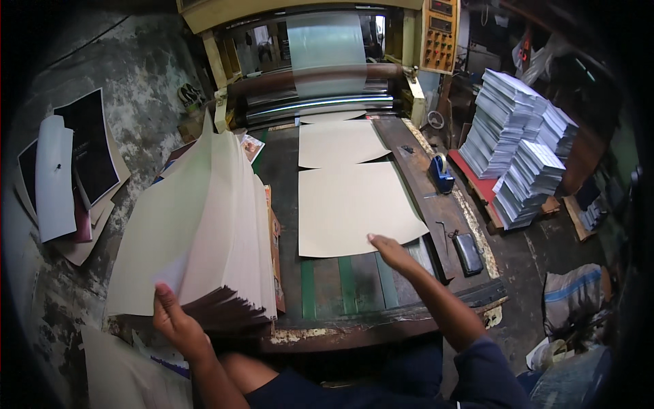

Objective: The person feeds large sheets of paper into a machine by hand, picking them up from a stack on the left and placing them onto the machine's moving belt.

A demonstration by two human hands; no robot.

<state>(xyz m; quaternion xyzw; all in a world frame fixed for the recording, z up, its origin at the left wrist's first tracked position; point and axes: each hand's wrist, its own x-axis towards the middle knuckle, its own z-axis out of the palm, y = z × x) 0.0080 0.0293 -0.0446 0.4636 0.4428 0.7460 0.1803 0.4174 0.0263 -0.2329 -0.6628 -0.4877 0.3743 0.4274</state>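
My left hand pinches the near edge of a large cream sheet, its thumb on top. That sheet curls up from a thick stack of sheets with fanned near edges, left of the machine's feed table. My right hand is closed at the near edge of another cream sheet, which lies on the feed table. Its thumb tip rests on top of the paper; the other fingers are mostly hidden. Farther in lies a second cream sheet, leading toward the machine's rollers.
A clear film hangs down to the rollers, beside a button panel. A blue tape dispenser and dark pouch lie right of the sheets. Paper stacks stand on a pallet at right; loose sheets lean at far left.
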